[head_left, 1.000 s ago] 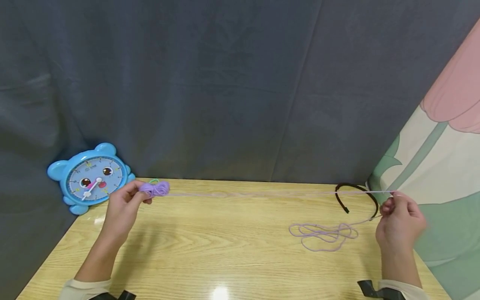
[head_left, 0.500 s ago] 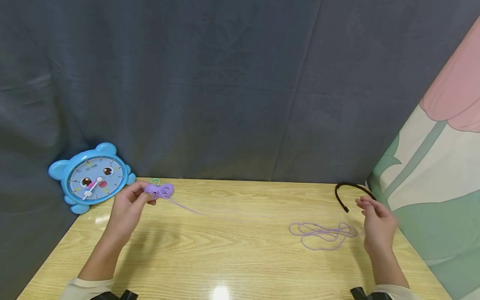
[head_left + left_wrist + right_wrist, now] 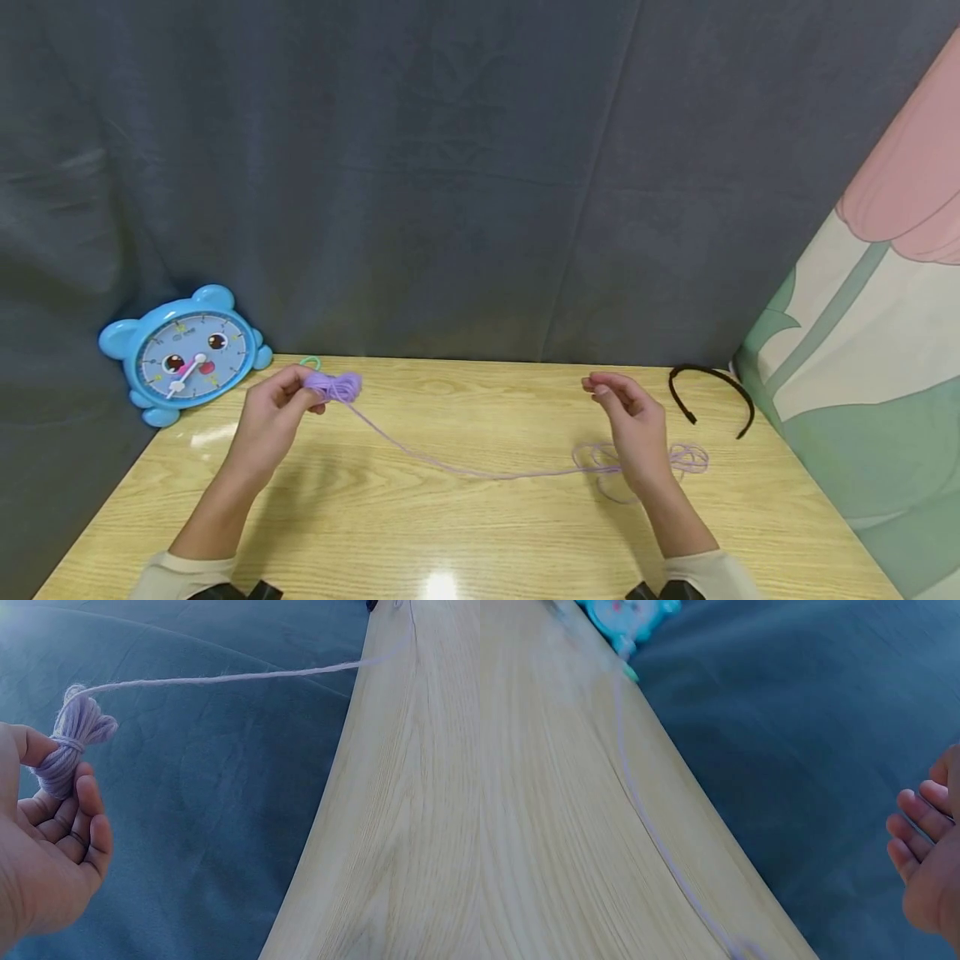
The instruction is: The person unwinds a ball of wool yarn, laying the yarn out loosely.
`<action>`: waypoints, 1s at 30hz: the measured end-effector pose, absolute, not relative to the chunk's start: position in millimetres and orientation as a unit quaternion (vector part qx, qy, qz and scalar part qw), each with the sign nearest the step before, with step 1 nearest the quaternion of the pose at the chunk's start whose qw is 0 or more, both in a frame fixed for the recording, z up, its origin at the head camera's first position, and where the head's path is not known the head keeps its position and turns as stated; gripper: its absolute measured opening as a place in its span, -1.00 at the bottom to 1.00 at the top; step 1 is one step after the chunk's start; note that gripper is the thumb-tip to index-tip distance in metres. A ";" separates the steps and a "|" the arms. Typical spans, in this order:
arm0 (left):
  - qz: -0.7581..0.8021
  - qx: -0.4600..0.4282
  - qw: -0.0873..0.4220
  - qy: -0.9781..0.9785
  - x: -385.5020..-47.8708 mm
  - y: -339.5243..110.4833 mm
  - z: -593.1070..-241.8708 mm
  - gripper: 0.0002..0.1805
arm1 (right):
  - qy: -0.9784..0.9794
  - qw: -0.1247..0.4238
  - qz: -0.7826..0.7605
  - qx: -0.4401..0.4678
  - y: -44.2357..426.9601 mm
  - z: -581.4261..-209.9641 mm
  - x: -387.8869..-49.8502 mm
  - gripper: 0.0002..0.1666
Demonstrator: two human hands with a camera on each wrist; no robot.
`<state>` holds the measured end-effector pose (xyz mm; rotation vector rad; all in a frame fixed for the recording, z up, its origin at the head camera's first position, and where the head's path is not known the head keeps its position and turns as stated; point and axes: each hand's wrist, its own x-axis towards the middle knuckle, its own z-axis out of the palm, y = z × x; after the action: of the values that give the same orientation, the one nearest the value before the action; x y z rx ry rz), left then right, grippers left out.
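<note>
Right hand [image 3: 636, 425] is displaced toward the blue clock [image 3: 197, 337], away from its position one second earlier beside the black headband [image 3: 712, 372]. Over the same interval, the purple strand [image 3: 498, 477] changes from taut between both hands to slack. Left hand [image 3: 268, 421], located just right of the clock, shifts slightly farther from it and grasps the purple yarn bundle [image 3: 342, 387] between thumb and fingers. The bundle is wrapped around its middle, and its free end points away from the clock. A small green loop [image 3: 318, 362] shows beside the left hand, on the side facing away from the person, also right of the clock. From the bundle, the strand sags and runs away from the clock, passing below the right hand to the loose yarn loops [image 3: 688, 457], which are well apart from the clock and partly hidden by the right hand and wrist. Right hand is released: its fingers are loosely bent, with the strand clear of them in the right wrist view. The headband forms an open arc on the wooden table [image 3: 375, 533], farther from the clock than the right hand. Dark cloth [image 3: 450, 183] hangs behind the clock.
</note>
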<state>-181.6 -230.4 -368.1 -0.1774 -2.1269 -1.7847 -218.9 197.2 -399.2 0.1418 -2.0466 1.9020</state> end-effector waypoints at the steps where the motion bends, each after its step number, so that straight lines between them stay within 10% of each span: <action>1: -0.631 -0.064 0.178 -0.752 -181.9 -229.8 -368.2 -0.89 | -0.721 0.162 0.670 0.065 187.0 -399.7 -218.9 -0.63; 30: -0.615 -0.066 0.175 -0.766 -180.6 -224.7 -369.3 -0.89 | -0.678 -0.139 0.669 0.272 21.1 -430.2 -197.9 -0.70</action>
<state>-180.6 -224.7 -369.3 -0.1872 -2.1694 -1.7433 -197.9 21.1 -430.2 0.9399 -2.3404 2.3097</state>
